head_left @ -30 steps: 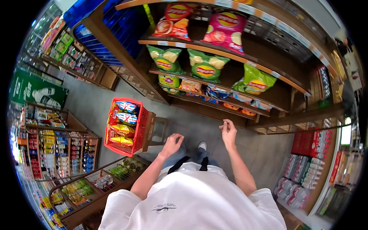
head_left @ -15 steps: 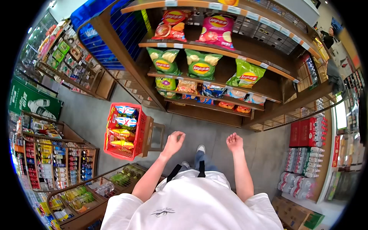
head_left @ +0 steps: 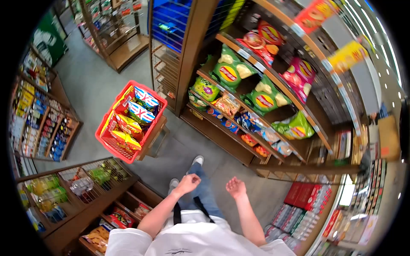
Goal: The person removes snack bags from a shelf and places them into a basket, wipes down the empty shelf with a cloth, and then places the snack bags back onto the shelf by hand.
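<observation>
My left hand hangs in front of my body with its fingers loosely curled and nothing in it. To its right, my right hand is also empty, its half-bent fingers apart. Neither hand touches anything. Ahead and left, a red shopping basket rests on a wooden stool. Inside it are blue-and-white snack bags and yellow snack bags. Ahead to the right, a brown shelf rack carries green chip bags, a red chip bag and a magenta chip bag.
A low display bin with bottles stands at my left. Snack packs lie in compartments beside my left arm. Red drink cartons and wrapped bottle packs are stacked at the right. Grey floor runs past the basket.
The view has turned to the right and tilted, so the shelf rack appears slanted and nearer. My hands stay empty, and the basket keeps its bags on the stool.
</observation>
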Available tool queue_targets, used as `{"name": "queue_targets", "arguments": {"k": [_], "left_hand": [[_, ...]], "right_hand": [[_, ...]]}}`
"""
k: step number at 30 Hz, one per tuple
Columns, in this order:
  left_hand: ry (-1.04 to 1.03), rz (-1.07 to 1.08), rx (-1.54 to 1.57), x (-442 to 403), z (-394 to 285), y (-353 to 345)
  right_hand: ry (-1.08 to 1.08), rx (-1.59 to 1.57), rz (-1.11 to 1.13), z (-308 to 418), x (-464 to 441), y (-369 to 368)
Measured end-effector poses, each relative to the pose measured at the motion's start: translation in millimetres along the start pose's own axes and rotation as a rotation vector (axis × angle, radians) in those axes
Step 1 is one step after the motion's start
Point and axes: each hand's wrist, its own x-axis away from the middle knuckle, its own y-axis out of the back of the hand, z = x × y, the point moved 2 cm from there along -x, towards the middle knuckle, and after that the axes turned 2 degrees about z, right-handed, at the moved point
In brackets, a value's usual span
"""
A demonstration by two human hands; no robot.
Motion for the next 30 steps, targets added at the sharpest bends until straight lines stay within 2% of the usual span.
{"name": "queue_targets", "arguments": {"k": [2, 4, 6, 8, 11, 16, 18, 20, 21, 23, 24, 25, 26, 29, 30], "left_hand": [[0.029, -0.056, -0.139, -7.4, 1.8, 12.7], [0.118, -0.112, -0.121, -36.0, 48.2, 12.6], [0.228, -0.15, 0.023, -62.7, 78.8, 21.5], [0.293, -0.154, 0.024, -102.2, 110.7, 26.9], [0.242, -0.209, -0.045, -180.0, 194.3, 17.3], [0.128, -0.259, -0.129, -302.1, 275.3, -0.9], [0.149, -0.127, -0.178, -355.2, 301.0, -1.0], [-0.037, -0.278, -0.359, -421.0, 326.5, 8.1], [-0.004, -0.276, -0.239, -446.2, 307.4, 24.3], [-0.27, -0.444, -0.239, -498.5, 274.5, 54.8], [-0.308, -0.477, -0.24, -537.4, 282.1, 67.8], [-0.405, -0.593, -0.382, -575.3, 289.2, 77.4], [-0.352, -0.544, -0.338, -589.2, 267.0, 88.5], [-0.349, -0.477, -0.331, -621.8, 234.3, 102.0], [-0.273, -0.421, -0.436, -630.0, 230.6, 102.9]], "right_hand": [[-0.051, 0.145, 0.115, -8.4, -34.1, -4.4], [-0.055, 0.267, 0.208, -3.9, -87.1, -43.2], [-0.055, 0.435, 0.074, -30.2, -133.5, -72.0], [-0.046, 0.434, 0.099, -50.7, -192.2, -96.0], [-0.012, 0.432, 0.139, -86.0, -266.3, -128.7], [-0.02, 0.446, 0.237, -118.1, -372.4, -159.5], [-0.013, 0.375, 0.274, -111.1, -436.4, -171.8], [0.059, 0.349, 0.322, -91.7, -499.9, -189.4], [0.139, 0.385, 0.319, -76.9, -521.1, -203.3], [0.36, 0.455, 0.284, -51.2, -556.2, -232.6], [0.494, 0.489, 0.247, -42.6, -571.7, -242.3], [0.598, 0.561, 0.284, -33.0, -579.4, -252.6], [0.699, 0.639, 0.324, -25.8, -583.2, -261.6], [0.782, 0.667, 0.442, -20.3, -594.5, -277.1], [0.799, 0.667, 0.455, -18.7, -599.9, -280.5]]}}
